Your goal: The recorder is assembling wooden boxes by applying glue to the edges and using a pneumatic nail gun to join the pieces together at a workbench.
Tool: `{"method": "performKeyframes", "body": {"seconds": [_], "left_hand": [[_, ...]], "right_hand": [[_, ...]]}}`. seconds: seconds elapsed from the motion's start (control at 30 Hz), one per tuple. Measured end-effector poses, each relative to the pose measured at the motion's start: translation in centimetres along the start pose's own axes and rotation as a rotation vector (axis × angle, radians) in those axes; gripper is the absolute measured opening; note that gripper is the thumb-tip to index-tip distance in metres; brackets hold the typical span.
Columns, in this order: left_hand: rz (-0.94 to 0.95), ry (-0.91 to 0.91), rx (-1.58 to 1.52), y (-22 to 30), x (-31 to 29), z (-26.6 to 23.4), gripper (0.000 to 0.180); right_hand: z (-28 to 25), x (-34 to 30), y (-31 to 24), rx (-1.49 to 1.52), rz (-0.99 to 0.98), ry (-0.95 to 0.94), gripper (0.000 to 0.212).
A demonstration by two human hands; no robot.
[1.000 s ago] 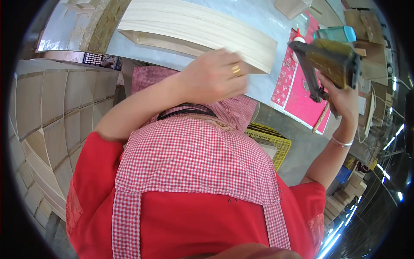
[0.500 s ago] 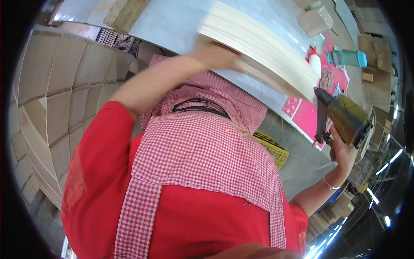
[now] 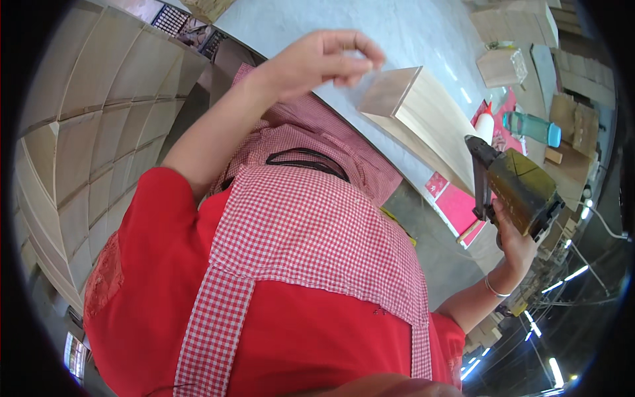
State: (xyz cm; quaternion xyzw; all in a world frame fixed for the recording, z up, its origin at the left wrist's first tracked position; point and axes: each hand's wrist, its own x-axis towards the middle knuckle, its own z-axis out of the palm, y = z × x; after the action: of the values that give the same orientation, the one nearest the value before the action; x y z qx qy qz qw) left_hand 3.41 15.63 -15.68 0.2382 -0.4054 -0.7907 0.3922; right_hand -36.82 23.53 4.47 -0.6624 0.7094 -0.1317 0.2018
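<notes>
My left hand [image 3: 321,63] is lifted over the near edge of the worktable, fingers loosely bent and apart, with nothing seen in it. Just to its right a pale wooden box [image 3: 433,119] rests on the light grey tabletop, one end panel turned toward that hand. At the right, my right hand [image 3: 514,241] is wrapped round the grip of a dark olive nail gun [image 3: 519,185]. The gun's nose and black magazine stand beside the box's right end; whether they touch it I cannot tell.
Tall stacks of wooden boxes [image 3: 99,126] fill the left side. Beyond the work lie a white glue bottle with a red tip [image 3: 485,126], a teal water bottle [image 3: 532,128] and a smaller wooden block [image 3: 501,67]. Pink printed sheeting [image 3: 456,208] covers the table's right corner.
My left hand has let go of the wooden piece and risen up and left. The wood has turned, now showing its box end. The nail gun has shifted slightly left and down.
</notes>
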Motion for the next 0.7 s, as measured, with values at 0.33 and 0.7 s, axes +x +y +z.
{"method": "performKeyframes", "body": {"seconds": [0.33,0.7], "left_hand": [[0.418,-0.041,0.942,-2.0,5.0,2.0,0.109],[0.458,-0.021,0.809,-3.3,5.8,1.5,0.104]], "right_hand": [[1.0,3.4,-4.3,-0.122,-0.074,-0.02,0.039],[-1.8,1.5,3.2,-0.188,0.413,0.264,0.028]]}}
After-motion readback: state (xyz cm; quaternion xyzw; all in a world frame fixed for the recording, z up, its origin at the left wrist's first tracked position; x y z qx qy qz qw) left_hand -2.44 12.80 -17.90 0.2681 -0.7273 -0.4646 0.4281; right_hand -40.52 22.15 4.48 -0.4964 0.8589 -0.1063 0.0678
